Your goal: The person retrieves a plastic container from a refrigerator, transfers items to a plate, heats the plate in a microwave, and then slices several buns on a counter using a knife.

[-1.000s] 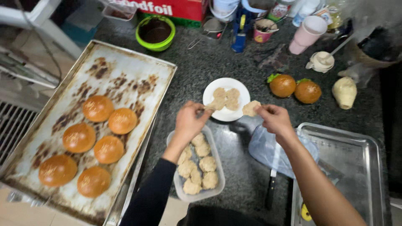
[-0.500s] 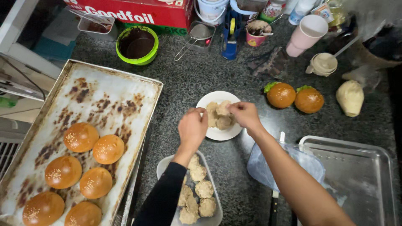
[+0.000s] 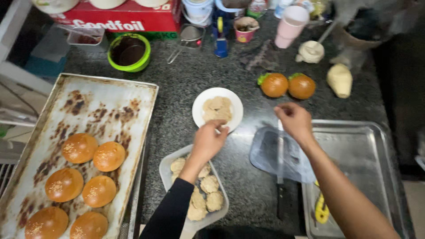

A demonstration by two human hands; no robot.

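Observation:
My left hand (image 3: 208,141) reaches to the near rim of a small white plate (image 3: 198,116) stacked with pale breaded patties (image 3: 217,108). Its curled fingertips touch the nearest patty, and whether they grip it is unclear. Below that wrist is a grey plastic tray (image 3: 167,167) holding several more patties (image 3: 208,194). My right hand (image 3: 294,119) hovers to the right of the plate with fingers loosely curled and nothing visible in them. It hangs above a clear plastic lid (image 3: 265,150) and a black-handled knife (image 3: 280,186).
A stained baking sheet (image 3: 110,102) at left carries several browned buns (image 3: 79,148). Two filled burgers (image 3: 274,85) sit behind the plate. A steel tray (image 3: 363,150) lies at right. A green bowl (image 3: 130,53), red box (image 3: 119,17), pink cup (image 3: 292,22) and strainer (image 3: 190,33) line the back.
My right hand has drawn away from the plate to the right, over the lid and knife. My left hand stays at the plate's near rim. The view has shifted closer.

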